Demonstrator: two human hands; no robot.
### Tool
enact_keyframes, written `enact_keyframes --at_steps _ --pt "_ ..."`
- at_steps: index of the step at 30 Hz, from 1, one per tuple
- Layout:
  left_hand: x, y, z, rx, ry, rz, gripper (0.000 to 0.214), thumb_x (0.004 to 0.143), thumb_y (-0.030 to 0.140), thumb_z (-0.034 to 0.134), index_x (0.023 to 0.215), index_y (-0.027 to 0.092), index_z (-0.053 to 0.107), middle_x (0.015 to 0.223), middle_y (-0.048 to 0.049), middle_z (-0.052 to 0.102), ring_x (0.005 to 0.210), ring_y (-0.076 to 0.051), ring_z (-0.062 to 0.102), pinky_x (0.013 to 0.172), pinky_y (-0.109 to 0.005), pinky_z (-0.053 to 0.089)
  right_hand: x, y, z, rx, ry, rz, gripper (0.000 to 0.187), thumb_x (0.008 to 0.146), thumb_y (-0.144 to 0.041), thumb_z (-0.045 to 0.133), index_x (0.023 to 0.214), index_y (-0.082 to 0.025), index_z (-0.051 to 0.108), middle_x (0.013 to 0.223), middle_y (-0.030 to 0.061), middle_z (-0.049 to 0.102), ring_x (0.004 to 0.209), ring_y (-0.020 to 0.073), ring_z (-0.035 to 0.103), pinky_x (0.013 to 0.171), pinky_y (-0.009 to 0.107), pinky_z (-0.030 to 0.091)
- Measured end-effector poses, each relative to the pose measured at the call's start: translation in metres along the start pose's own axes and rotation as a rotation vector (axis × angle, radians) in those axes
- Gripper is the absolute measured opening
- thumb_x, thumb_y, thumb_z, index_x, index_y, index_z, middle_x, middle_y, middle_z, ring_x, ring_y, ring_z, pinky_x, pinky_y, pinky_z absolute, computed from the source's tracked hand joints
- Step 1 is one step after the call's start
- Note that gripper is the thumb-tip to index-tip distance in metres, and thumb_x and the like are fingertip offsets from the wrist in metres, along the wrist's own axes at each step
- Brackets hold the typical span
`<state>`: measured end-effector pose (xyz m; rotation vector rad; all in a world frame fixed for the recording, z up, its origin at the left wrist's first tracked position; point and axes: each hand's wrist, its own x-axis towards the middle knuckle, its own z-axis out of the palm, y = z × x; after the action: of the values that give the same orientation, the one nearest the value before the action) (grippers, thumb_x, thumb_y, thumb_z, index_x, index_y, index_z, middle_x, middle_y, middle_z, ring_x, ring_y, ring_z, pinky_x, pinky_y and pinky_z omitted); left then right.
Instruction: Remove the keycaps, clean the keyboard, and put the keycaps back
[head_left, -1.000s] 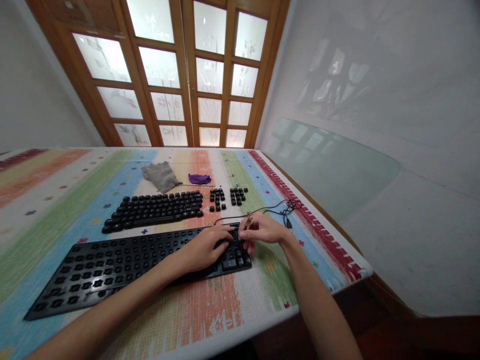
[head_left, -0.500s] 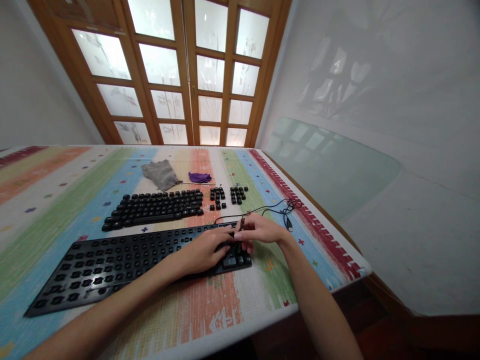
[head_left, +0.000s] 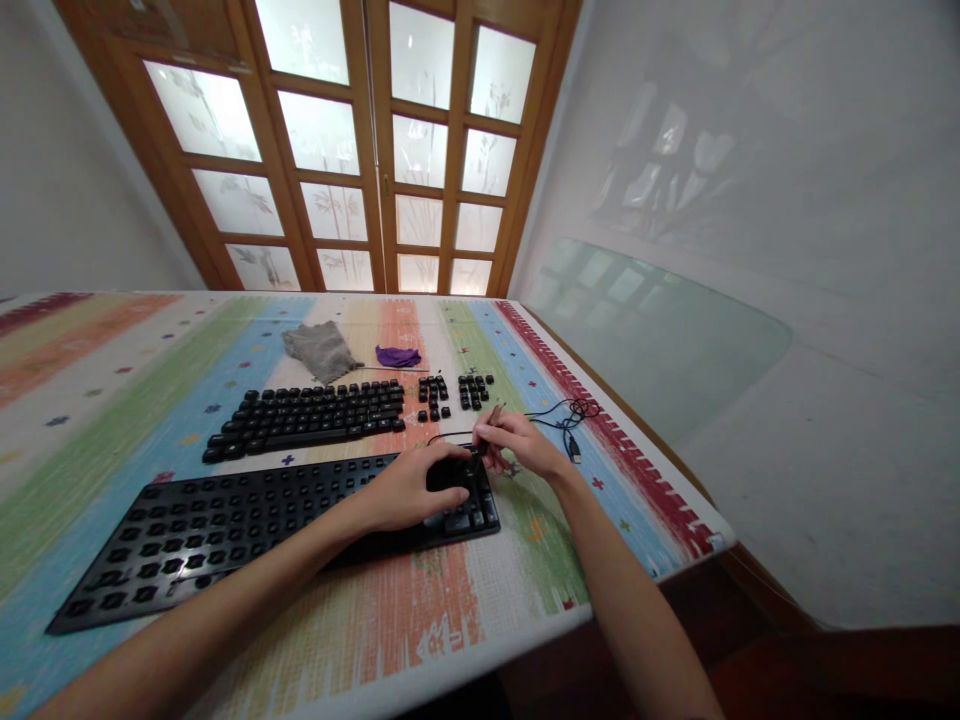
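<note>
A black keyboard (head_left: 259, 505) lies along the table, most of its key positions bare, with some keycaps (head_left: 466, 520) on its right-end number pad. Over that end rests my left hand (head_left: 409, 488), thumb and fingers spread, holding nothing that I can see. My right hand (head_left: 517, 445) is closed in a pinch at the upper right corner of the keyboard. A slim brownish tool (head_left: 496, 414) sticks up from its fingers; its lower end and exact kind are hard to make out.
Beyond the keyboard, removed keycaps (head_left: 315, 415) lie in rows, with smaller groups of keycaps (head_left: 472, 390) to their right. A grey cloth (head_left: 321, 350) and a purple cloth (head_left: 398, 357) lie farther back. A coiled USB cable (head_left: 574, 420) sits right, near the wall.
My right hand has lifted slightly and drawn away from the left, the tool now tilting right. My left hand's thumb and fingers have spread farther apart over the number pad.
</note>
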<state>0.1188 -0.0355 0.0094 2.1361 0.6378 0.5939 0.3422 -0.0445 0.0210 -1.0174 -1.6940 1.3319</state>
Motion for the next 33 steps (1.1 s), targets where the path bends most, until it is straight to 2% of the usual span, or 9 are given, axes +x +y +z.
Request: enact_keyframes --at_steps 3,6,9,12,15,18,24,28,33 --pt "0.006 -0.005 -0.002 -0.256 -0.004 -0.055 0.04 0.081 0.032 0.07 0.116 0.018 0.06 0.118 -0.0105 0.068 0.11 -0.023 0.064 0.1 -0.044 0.047 0.0 0.0 -0.001 0.063 0.031 -0.056 0.04 0.086 -0.054 0.059 0.082 -0.014 0.061 0.055 -0.0007 0.061 0.043 0.0097 0.055 0.039 0.019 0.041" --pt "0.013 -0.012 -0.002 -0.425 -0.012 -0.121 0.044 0.075 0.034 0.077 0.111 0.015 0.06 0.104 -0.01 0.071 0.098 -0.022 0.068 0.093 -0.042 0.051 -0.001 0.0 -0.001 0.104 0.052 -0.09 0.039 0.086 -0.052 0.06 0.082 -0.014 0.062 0.056 -0.0006 0.061 0.045 0.0099 0.056 0.042 0.02 0.043" --pt "0.019 -0.014 0.0 -0.508 -0.02 -0.171 0.05 0.066 0.033 0.084 0.107 0.015 0.062 0.092 -0.007 0.072 0.086 -0.018 0.068 0.084 -0.037 0.052 -0.004 -0.001 -0.002 0.119 0.062 -0.097 0.04 0.086 -0.053 0.062 0.08 -0.013 0.062 0.056 -0.0004 0.061 0.045 0.0101 0.056 0.043 0.021 0.044" --pt "0.025 -0.014 0.0 -0.541 -0.049 -0.179 0.049 0.063 0.03 0.085 0.105 0.015 0.063 0.088 -0.0054 0.073 0.073 -0.014 0.066 0.075 -0.032 0.052 -0.006 -0.005 -0.003 0.118 0.077 -0.087 0.043 0.084 -0.056 0.063 0.078 -0.014 0.062 0.057 -0.0006 0.06 0.045 0.0105 0.056 0.042 0.021 0.043" --pt "0.029 -0.013 0.0 -0.545 -0.07 -0.158 0.044 0.064 0.029 0.083 0.102 0.014 0.065 0.089 -0.0067 0.074 0.075 -0.015 0.067 0.073 -0.031 0.052 -0.007 -0.008 -0.003 0.101 0.11 -0.081 0.045 0.082 -0.059 0.062 0.076 -0.015 0.061 0.057 -0.0014 0.057 0.045 0.0105 0.055 0.044 0.022 0.043" --pt "0.03 -0.013 -0.003 -0.461 -0.019 -0.13 0.036 0.069 0.031 0.078 0.098 0.014 0.067 0.095 -0.0082 0.075 0.085 -0.018 0.069 0.078 -0.033 0.054 -0.005 -0.008 -0.003 0.072 0.174 -0.088 0.047 0.081 -0.062 0.061 0.075 -0.016 0.059 0.055 -0.0021 0.056 0.046 0.0104 0.052 0.045 0.023 0.043" --pt "0.033 -0.005 -0.008 -0.009 0.162 0.018 0.019 0.08 0.025 0.067 0.095 0.015 0.072 0.085 -0.0031 0.074 0.073 -0.014 0.067 0.072 -0.027 0.054 -0.001 -0.002 -0.002 -0.002 0.314 -0.127 0.043 0.086 -0.058 0.057 0.077 -0.016 0.057 0.055 -0.0014 0.057 0.045 0.01 0.051 0.045 0.022 0.04" --pt "0.042 -0.005 -0.012 0.081 0.236 0.103 0.019 0.081 0.023 0.065 0.098 0.016 0.071 0.084 -0.0016 0.074 0.07 -0.012 0.065 0.069 -0.024 0.053 0.001 -0.002 -0.006 0.0 0.484 -0.099 0.044 0.083 -0.06 0.057 0.073 -0.017 0.056 0.05 -0.0018 0.056 0.042 0.0101 0.048 0.043 0.022 0.038" --pt "0.07 -0.021 -0.014 0.25 0.27 0.141 0.018 0.083 0.023 0.064 0.099 0.017 0.07 0.088 -0.0026 0.072 0.07 -0.013 0.062 0.071 -0.027 0.052 0.003 -0.002 -0.013 0.069 0.717 -0.093 0.045 0.077 -0.061 0.06 0.07 -0.018 0.055 0.046 -0.0028 0.052 0.039 0.0099 0.045 0.039 0.022 0.036"
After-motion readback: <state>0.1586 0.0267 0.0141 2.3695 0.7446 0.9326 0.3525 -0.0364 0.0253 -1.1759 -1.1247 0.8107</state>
